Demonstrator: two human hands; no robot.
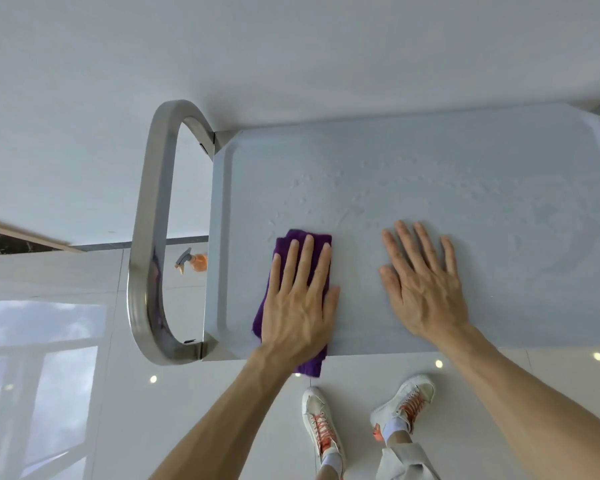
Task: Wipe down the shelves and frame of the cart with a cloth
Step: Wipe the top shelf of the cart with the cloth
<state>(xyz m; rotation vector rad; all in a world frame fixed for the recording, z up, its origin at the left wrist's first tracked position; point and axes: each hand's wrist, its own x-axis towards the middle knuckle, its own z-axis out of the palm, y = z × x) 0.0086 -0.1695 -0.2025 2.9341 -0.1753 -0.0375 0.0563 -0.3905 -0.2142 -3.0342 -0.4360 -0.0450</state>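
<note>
Two hands on the cart's top shelf (430,161): left hand (298,306) flat, pinning the purple cloth (303,239) near the handle (153,202); right hand (426,282) splayed, empty; wet droplets (326,181) lie beyond the cloth.

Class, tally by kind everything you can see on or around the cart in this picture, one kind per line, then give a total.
Purple cloth: 1
Hands, left hand and right hand: 2
Cart: 1
Spray bottle: 1
Shoes: 2
Total: 7
</note>
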